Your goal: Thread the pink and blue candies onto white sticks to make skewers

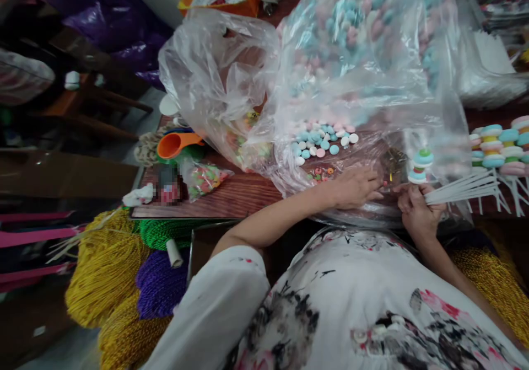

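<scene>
The wooden table [248, 193] is the biggest thing here. A large clear bag [363, 55] of pastel pieces lies across it, its near end spread flat by the person, perhaps so that loose parts stay within reach on the plastic. A slacker clear bag [223, 61] lies to its left. Bundles of yellow cord [105, 271] and purple cord [163, 279] sit below the table's left end, seemingly kept off the working surface.

At the far right, several striped stacks [494, 145] lie together by the edge — probably set aside there to leave the middle free.

The right hand [419, 210] grasps a small stack [420, 167] from below with thumb and fingers, holding it upright above the plastic, likely so its layers stay in line. White sticks [467, 186] fan out rightward from that same hand. The left hand [359, 187] rests low over the plastic, fingers stretched forward; I cannot tell whether they pinch anything.

Just beyond the left hand lie the smallest parts: pale blue, white and pink discs [318, 138], then a cluster of tiny coloured rings [321, 175] — apparently kept apart for easy picking.
</scene>
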`<state>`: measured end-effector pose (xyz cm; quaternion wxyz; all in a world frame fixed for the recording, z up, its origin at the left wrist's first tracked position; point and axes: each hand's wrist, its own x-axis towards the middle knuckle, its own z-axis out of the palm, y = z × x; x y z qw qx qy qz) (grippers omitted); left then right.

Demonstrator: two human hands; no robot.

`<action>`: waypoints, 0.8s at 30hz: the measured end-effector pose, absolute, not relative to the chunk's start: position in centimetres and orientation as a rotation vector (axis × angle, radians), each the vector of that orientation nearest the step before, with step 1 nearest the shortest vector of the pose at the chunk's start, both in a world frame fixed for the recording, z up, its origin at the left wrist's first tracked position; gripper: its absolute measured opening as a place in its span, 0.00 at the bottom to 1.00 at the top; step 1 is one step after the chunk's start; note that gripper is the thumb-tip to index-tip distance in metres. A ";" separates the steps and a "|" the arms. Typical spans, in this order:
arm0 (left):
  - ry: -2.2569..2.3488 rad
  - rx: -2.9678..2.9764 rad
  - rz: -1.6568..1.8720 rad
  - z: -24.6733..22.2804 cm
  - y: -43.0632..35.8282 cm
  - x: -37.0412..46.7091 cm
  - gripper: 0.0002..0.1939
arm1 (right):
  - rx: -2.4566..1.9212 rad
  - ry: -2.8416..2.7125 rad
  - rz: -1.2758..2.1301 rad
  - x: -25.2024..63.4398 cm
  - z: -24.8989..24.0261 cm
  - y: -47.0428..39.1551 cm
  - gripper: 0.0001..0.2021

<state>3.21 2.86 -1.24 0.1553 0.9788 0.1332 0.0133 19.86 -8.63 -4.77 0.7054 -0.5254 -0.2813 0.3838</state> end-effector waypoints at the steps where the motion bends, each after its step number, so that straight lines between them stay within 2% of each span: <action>1: 0.359 2.802 0.009 -1.0 2.4 2.7 0.22 | -1.159 -0.615 0.845 19.9 -4.7 -8.7 0.15; 8: 0.383 2.910 0.161 -0.7 1.0 3.0 0.20 | -1.231 -0.594 0.800 20.0 -4.9 -8.4 0.16; 12: 0.284 2.944 0.069 -2.0 0.0 4.9 0.17 | -1.247 -0.617 0.828 20.2 -4.8 -8.8 0.16; 15: 0.335 2.969 0.089 -2.3 -0.6 2.7 0.18 | -1.209 -0.645 0.851 20.2 -4.7 -9.0 0.17; 19: 0.551 2.944 0.055 -1.9 -1.1 -2.7 0.21 | -1.187 -0.654 0.872 20.1 -4.8 -9.1 0.16; 24: 0.946 2.861 0.194 -1.8 -0.8 -5.4 0.17 | -1.253 -0.689 0.846 19.7 -5.3 -9.2 0.12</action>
